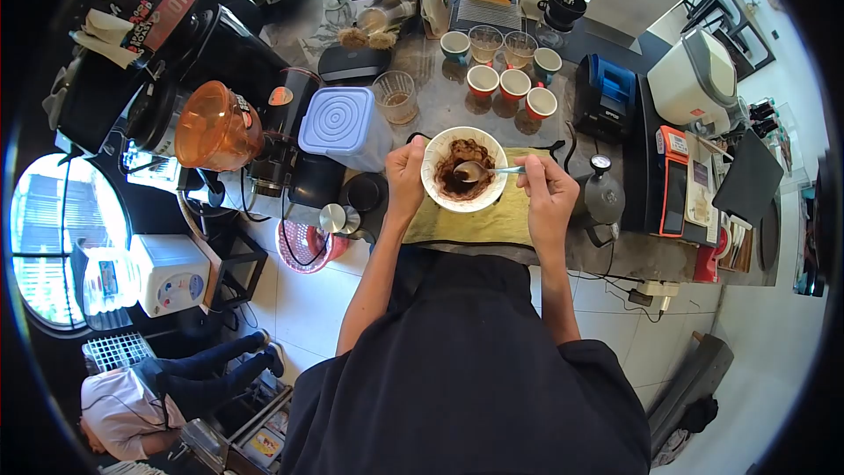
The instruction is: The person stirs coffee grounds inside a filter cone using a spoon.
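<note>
A white bowl (465, 206) is in the middle of the view above a yellow-green cloth (479, 230). Dark brown paste or powder (453, 183) clings to its bottom and sides. My left hand (406, 180) grips the bowl's left edge, thumb near the rim. Between the fingers of my right hand (549, 192) is the handle of a metal spoon (470, 172). The spoon's tip rests in the brown stuff, and its handle crosses the right rim. Whether the bowl touches the cloth I cannot tell.
Several small cups (514, 84) and clear glasses (485, 42) stand behind the bowl. Left are a lidded plastic tub (338, 123) and a grinder with an orange hopper (215, 127). A metal pot with a dial (600, 198) stands right. Another person (132, 409) is at lower left.
</note>
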Action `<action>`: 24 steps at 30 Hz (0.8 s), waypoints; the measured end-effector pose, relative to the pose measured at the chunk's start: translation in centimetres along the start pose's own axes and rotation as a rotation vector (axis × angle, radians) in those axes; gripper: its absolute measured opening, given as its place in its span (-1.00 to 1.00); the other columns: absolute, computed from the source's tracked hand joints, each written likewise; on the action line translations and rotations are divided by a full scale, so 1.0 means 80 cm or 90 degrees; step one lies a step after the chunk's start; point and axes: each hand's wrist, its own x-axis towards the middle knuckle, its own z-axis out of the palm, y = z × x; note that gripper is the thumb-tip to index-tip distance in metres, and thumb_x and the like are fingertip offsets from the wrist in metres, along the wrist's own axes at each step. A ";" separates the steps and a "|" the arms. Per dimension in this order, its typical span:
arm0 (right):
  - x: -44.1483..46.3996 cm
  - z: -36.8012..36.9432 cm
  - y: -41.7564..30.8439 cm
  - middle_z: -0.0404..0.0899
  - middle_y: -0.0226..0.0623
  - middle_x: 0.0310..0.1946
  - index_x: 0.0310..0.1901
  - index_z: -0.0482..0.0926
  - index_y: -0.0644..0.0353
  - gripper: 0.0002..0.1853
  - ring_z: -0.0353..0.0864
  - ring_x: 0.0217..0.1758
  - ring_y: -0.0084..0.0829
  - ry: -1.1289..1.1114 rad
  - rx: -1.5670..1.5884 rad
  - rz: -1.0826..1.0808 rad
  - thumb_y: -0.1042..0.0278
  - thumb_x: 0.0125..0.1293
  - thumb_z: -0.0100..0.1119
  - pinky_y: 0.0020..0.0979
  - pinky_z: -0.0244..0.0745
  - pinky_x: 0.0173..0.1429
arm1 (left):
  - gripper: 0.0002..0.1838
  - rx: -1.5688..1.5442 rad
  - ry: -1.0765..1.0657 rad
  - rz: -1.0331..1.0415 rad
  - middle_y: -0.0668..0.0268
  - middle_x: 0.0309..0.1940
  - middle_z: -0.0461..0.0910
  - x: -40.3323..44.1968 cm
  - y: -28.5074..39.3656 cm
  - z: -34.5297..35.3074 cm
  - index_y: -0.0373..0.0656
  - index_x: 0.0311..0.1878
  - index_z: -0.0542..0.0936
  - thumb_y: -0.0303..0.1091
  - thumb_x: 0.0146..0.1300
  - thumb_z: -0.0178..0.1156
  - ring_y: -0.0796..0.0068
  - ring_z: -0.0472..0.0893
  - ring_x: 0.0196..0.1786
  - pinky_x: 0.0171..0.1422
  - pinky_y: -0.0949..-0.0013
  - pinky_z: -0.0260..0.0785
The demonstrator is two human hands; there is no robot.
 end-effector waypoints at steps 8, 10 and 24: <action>-0.002 0.015 -0.008 0.56 -0.33 -0.54 -0.26 0.67 0.39 -0.81 0.42 -0.51 -0.60 0.002 -0.197 -0.168 0.41 0.37 0.17 -0.47 0.35 -0.35 | -0.47 -0.009 0.013 -0.004 0.56 -0.69 0.38 0.000 0.006 0.006 -0.19 -0.63 0.44 -0.18 0.54 -0.03 0.81 0.25 -0.59 -0.52 0.50 0.05; -0.002 0.014 0.004 0.55 -0.38 -0.55 -0.27 0.67 0.37 -0.79 0.42 -0.49 -0.65 -0.035 -0.188 -0.123 0.38 0.40 0.15 -0.52 0.32 -0.37 | -0.46 0.002 0.002 0.001 0.56 -0.69 0.36 0.001 -0.001 0.001 -0.18 -0.64 0.42 -0.17 0.54 -0.03 0.80 0.24 -0.59 -0.52 0.50 0.03; -0.001 -0.004 -0.015 0.52 -0.47 -0.55 -0.23 0.68 0.34 -0.78 0.36 -0.49 -0.70 0.021 0.006 -0.053 0.36 0.43 0.13 -0.57 0.21 -0.40 | -0.46 -0.003 0.006 0.013 0.58 -0.69 0.35 -0.001 -0.004 0.002 -0.19 -0.64 0.42 -0.19 0.54 -0.03 0.80 0.22 -0.59 -0.51 0.50 0.03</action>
